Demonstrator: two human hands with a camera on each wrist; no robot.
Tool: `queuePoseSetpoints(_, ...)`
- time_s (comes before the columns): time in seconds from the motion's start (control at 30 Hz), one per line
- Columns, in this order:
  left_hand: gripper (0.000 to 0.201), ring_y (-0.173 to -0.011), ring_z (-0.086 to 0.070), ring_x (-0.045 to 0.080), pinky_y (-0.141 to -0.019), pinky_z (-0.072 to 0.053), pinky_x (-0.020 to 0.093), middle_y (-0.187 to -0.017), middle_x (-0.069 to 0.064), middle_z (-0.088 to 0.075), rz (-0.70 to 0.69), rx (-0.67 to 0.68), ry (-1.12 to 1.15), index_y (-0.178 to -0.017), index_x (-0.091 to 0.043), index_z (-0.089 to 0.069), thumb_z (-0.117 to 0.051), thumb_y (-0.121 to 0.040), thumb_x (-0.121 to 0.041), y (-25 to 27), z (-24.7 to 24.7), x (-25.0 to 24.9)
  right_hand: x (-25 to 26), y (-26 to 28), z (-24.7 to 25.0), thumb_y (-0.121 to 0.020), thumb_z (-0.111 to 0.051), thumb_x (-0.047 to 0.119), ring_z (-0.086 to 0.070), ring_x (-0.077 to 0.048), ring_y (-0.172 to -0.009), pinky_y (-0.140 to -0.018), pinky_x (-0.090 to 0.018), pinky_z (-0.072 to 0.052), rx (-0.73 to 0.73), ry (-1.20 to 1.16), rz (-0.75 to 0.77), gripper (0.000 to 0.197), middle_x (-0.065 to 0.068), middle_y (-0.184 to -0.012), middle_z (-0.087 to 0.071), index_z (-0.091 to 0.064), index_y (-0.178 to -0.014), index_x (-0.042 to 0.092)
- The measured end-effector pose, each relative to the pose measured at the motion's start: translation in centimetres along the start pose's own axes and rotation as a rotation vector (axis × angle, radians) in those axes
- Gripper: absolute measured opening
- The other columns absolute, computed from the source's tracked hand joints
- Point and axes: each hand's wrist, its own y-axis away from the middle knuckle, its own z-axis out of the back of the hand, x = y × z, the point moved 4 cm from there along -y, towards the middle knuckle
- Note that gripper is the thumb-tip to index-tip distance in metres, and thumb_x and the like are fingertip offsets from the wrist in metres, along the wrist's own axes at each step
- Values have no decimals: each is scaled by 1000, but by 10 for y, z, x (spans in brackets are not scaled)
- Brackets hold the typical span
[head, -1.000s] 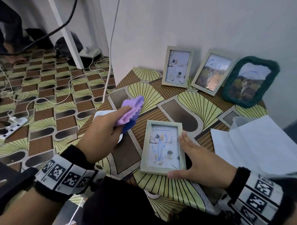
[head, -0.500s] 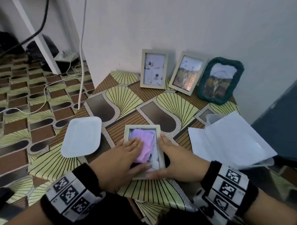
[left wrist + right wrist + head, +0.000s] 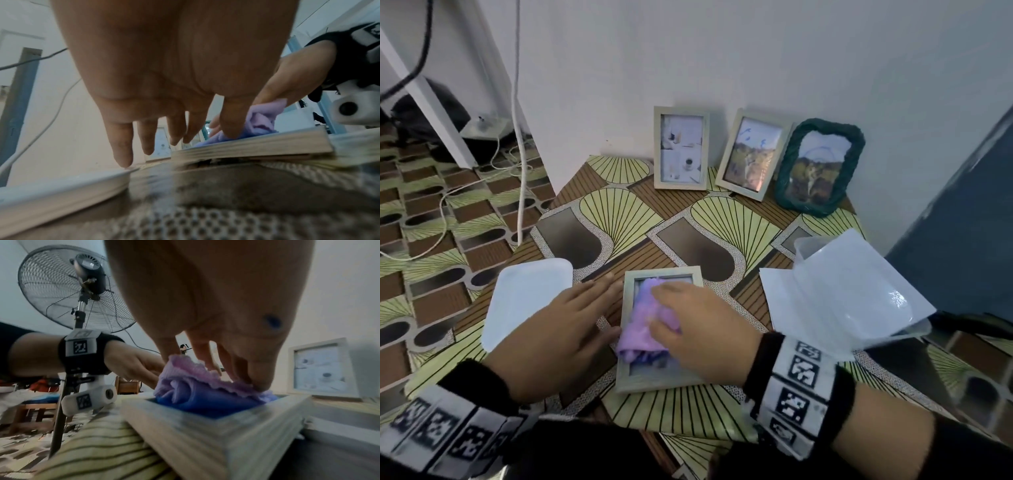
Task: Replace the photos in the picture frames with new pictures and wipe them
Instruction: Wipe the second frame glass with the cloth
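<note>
The right hand point(image 3: 695, 329) lies on the purple cloth point(image 3: 643, 318), its fingers bent down onto it and pressing it against the glass of the pale wooden frame point(image 3: 657, 380); in the right wrist view the fingertips point(image 3: 261, 382) dig into the crumpled cloth point(image 3: 197, 386), which sits inside the frame's point(image 3: 216, 431) raised border. Whether the fingers actually pinch the cloth or only press on it cannot be told. The left hand point(image 3: 554, 339) is flat and relaxed on the tabletop just beside the frame's left edge, fingers straight and holding nothing; the left wrist view shows the fingers point(image 3: 121, 142) spread downward, with the frame point(image 3: 252, 146) to their right and the cloth point(image 3: 259, 123) on top of it. The frame lies flat near the front edge of the patterned table point(image 3: 688, 233). To the left of the left hand lies a white tray point(image 3: 524, 294), and to the right of the frame are loose white sheets point(image 3: 842, 301). Against the wall at the back stand three more frames: a pale upright frame point(image 3: 681, 147), a pale tilted frame point(image 3: 751, 154) and a green frame point(image 3: 818, 168).
</note>
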Motion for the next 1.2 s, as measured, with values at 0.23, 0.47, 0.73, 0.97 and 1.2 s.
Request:
queuePoseSetpoints(0.23, 77, -138, 34, -2, -117, 10, 21, -154, -19, 26, -22, 241, -63, -149, -30, 20, -5, -86, -68, -5, -20, 6, 3, -13, -40, -102, -34, 37, -2, -35, -150, -123, -44, -8, 270, 131, -69, 68, -26, -160, -1, -10, -153, 0)
queuePoseSetpoints(0.47, 76, -133, 40, -3, -108, 20, 12, -154, -16, 32, -51, 209, -106, -147, -32, 27, -19, -95, -62, -6, -20, 3, 1, -12, -24, -93, -53, 19, -17, -26, -147, -120, -39, -16, 198, 121, 49, 63, -11, -159, -24, -28, -149, 5)
queuePoseSetpoints(0.73, 122, -130, 44, -6, -107, 24, 17, -148, -15, 41, -68, 316, -148, -146, -26, 30, -17, -61, -101, -21, -15, -5, -6, -6, -14, -92, -50, 10, -25, -26, -144, -116, -36, -24, 158, 171, 97, 57, -10, -151, -35, -32, -147, 9)
queuePoseSetpoints(0.97, 124, -129, 43, -8, -107, 24, 19, -144, -20, 47, -95, 368, -121, -140, -30, 38, -26, -60, -101, -30, -11, -1, -10, -11, -11, -91, -47, 8, -28, -28, -141, -118, -34, -24, 125, 101, 111, 52, -12, -146, -40, -39, -142, 6)
queuePoseSetpoints(1.2, 123, -129, 44, -7, -106, 26, 17, -143, -17, 49, -124, 397, -130, -140, -27, 38, -27, -64, -99, -33, -12, 0, -12, -20, -20, -105, -28, 37, -9, -34, -149, -123, -46, -12, 288, 222, 137, 62, -23, -159, -15, -19, -152, -1)
